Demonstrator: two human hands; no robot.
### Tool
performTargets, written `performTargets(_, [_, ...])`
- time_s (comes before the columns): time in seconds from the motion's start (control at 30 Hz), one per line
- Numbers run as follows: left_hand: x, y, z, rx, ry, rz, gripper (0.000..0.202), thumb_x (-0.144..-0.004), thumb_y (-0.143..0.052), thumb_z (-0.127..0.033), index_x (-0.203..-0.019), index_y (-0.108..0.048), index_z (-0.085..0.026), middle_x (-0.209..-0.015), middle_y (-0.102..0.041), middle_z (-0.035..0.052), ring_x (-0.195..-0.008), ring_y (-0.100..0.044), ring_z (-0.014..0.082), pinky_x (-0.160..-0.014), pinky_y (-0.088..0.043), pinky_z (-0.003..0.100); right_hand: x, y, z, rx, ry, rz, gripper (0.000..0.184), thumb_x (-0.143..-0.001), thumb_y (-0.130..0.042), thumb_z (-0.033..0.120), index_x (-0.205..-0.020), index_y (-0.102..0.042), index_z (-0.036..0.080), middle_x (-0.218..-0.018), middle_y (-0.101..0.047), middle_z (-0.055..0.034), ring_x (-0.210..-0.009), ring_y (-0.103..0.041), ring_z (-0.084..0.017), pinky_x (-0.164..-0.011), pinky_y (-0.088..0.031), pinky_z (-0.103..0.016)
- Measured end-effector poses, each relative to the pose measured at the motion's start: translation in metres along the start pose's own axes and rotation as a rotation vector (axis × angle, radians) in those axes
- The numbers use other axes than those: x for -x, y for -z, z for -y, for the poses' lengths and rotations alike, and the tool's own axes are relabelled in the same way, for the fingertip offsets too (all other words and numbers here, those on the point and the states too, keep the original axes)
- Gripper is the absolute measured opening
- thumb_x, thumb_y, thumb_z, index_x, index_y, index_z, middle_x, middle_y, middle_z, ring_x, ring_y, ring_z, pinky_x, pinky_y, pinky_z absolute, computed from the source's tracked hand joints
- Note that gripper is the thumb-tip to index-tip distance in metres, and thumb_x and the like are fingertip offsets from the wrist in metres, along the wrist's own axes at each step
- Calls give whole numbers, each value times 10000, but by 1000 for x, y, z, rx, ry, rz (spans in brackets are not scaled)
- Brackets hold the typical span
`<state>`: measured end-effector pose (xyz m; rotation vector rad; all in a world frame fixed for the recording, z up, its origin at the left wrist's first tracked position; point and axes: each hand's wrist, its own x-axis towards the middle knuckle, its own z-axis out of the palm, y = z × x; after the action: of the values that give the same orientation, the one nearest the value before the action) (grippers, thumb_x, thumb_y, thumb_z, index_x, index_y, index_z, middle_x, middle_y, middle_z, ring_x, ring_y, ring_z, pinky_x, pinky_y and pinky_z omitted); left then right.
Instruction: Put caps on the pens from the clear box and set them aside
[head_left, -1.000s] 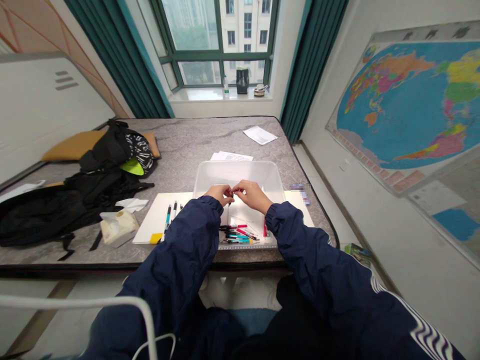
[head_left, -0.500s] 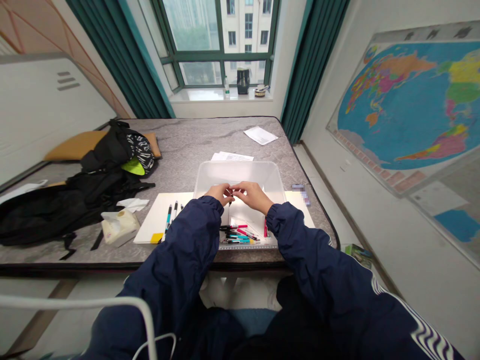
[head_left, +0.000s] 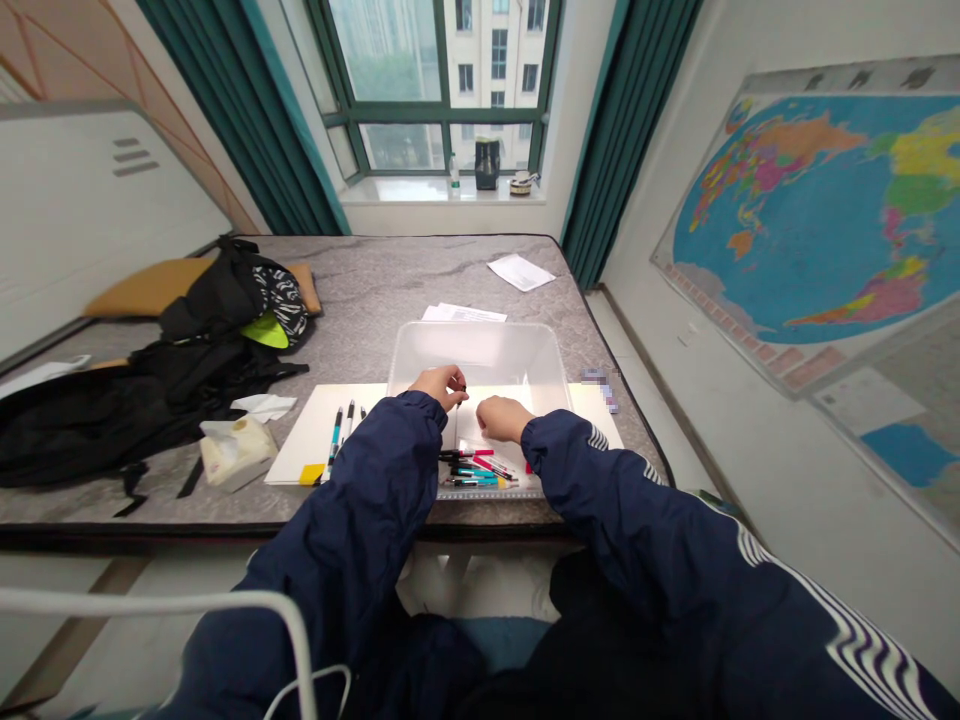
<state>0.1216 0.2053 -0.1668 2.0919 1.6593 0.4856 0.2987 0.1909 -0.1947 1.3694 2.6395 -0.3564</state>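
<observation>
My left hand (head_left: 441, 385) is pinched closed over the clear plastic bin (head_left: 480, 335), with a small dark pen-like piece (head_left: 463, 393) between thumb and fingertips; most of it is hidden. To its right and a little lower is my right hand (head_left: 504, 418), apart from the left, its fingers curled together. Whatever those fingers may hold does not show. Below both hands, several loose pens (head_left: 480, 472) in black, red and teal lie heaped at the near end of the bin.
Left of the bin, pens (head_left: 337, 438) and a yellow block (head_left: 313, 474) lie on a cream board (head_left: 296, 450). Farther left are a tissue pack (head_left: 238, 455) and black backpacks (head_left: 187, 390). Paper sheets (head_left: 463, 313) lie beyond the bin on the grey mattress (head_left: 375, 280).
My right hand has come away from the left and moved down and slightly right, toward the heaped pens. The left hand stays in place with the dark piece.
</observation>
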Motion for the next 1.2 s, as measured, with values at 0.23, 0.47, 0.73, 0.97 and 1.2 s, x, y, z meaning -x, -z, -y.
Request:
performTargets(0.23, [2, 3, -4, 8, 1, -15, 177, -699, -694, -270, -823, -586, -204, -811, -719, 11, -664, -632, 143, -708, -474, 270, 1, 5, 6, -61, 67, 10, 158, -747, -669, 300, -836, -711, 177, -870, -706, -108, -850, -660, -225, -710, -465, -277])
performTargets(0.47, [3, 3, -3, -1, 12, -21, 181, -702, -694, -278, -836, -595, -206, -803, -716, 12, -667, -634, 152, -725, -480, 286, 1, -4, 12, -25, 207, 107, 126, -683, -733, 249, -787, -718, 177, -826, -709, -90, -794, -662, -202, -664, -450, -248])
performTargets(0.73, [2, 3, 0, -6, 11, -31, 179, -700, -690, -276, -842, -604, -210, -819, -719, 13, -681, -642, 154, -728, -486, 284, 1, 9, 5, -136, 149, -9, 84, -715, -631, 190, -764, -693, 163, -784, -704, -84, -765, -653, -192, -677, -447, -248])
performTargets(0.97, [-5, 2, 8, -44, 152, 17, 141, -675, -703, -221, -791, -625, -201, -792, -726, 26, -781, -671, 165, -766, -490, 265, -11, 36, -17, -810, -77, -579, 80, -824, -563, 233, -850, -582, 160, -785, -667, -38, -704, -642, -133, -655, -509, -248])
performTargets(1.2, [-7, 0, 6, 36, 92, 38, 142, -656, -711, -220, -773, -635, -200, -786, -728, 11, -790, -680, 164, -797, -496, 275, -14, 42, -12, -1405, 36, -604, 173, -789, -624, 302, -851, -534, 168, -857, -661, -41, -743, -675, -129, -555, -554, -212])
